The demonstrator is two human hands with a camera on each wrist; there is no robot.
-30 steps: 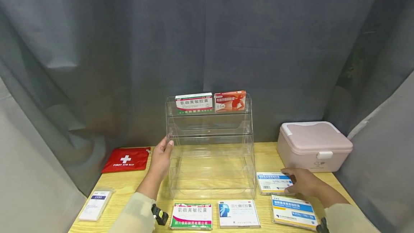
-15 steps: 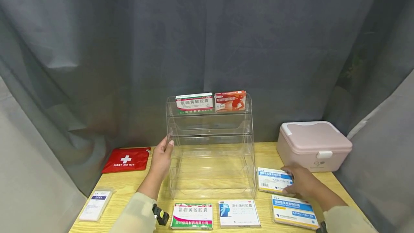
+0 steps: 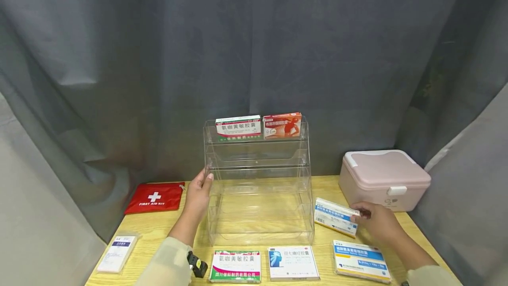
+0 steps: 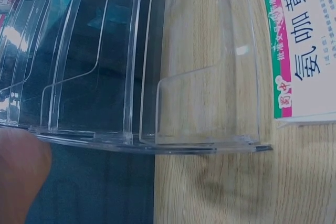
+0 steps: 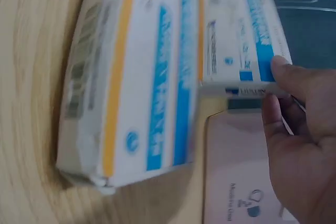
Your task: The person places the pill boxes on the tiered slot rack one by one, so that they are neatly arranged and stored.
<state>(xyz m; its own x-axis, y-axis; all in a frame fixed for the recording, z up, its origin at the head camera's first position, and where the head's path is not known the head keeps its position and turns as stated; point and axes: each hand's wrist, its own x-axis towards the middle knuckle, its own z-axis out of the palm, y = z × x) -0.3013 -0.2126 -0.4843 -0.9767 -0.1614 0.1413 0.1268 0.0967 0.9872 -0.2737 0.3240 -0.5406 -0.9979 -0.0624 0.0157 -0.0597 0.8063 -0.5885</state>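
A clear tiered display rack (image 3: 259, 236) stands mid-table. On its top tier sit a white, green and pink medicine box (image 3: 239, 128) and an orange one (image 3: 282, 126). My left hand (image 3: 198, 194) grips the rack's left side; only part of the thumb shows in the left wrist view. My right hand (image 3: 377, 223) pinches the right end of a blue-and-white medicine box (image 3: 335, 218), right of the rack. That box (image 5: 236, 40) is tilted, with thumb and fingers on opposite faces in the right wrist view. A matching box (image 3: 361, 261) lies flat in front of it.
A pink lidded case (image 3: 386, 182) stands behind my right hand. Two more medicine boxes, one green and pink (image 3: 235, 267), one white and blue (image 3: 293, 263), lie before the rack. At left are a red first aid pouch (image 3: 155, 197) and a white packet (image 3: 117, 253).
The blue-and-white box in my right hand has gone from lying nearly flat to tilted, its left end raised. My left hand stays on the rack.
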